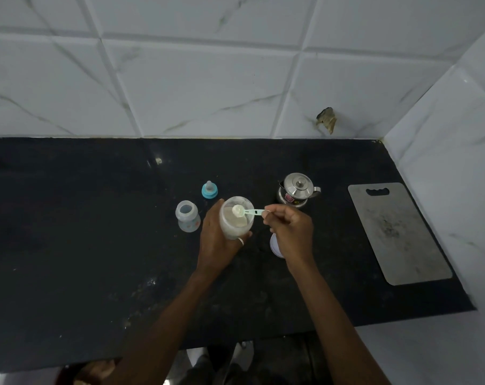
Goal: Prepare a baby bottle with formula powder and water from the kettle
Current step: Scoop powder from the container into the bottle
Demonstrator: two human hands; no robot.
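On the dark stone table point(82, 232), the left hand point(214, 240) wraps around a translucent formula container point(235, 218), its grip closed on the lower side and back of the container, which is tilted with its open mouth facing up toward the camera. Pale powder lies inside it. The right hand point(290, 227) holds a light green measuring scoop point(248, 212) by the end of its handle, the grip a tight pinch of fingertips, with the bowl of the scoop over the container's mouth and heaped with whitish powder. Just left of the container stands the baby bottle point(187, 215), uncapped, upright, clear-bodied with a small printed pattern low on its side; neither hand touches it. Behind it and slightly right, the blue bottle collar with its nipple point(209, 189) sits upright on the table, apart from the bottle. A small steel kettle point(298, 190) with its lid on stands behind the right hand, its spout pointing right. A round white lid point(276, 245) lies flat under the right wrist, partly hidden. Well to the right lies a grey cutting board point(397, 232), near the tiled side wall. White marble-patterned tiles point(208, 79) back the table.
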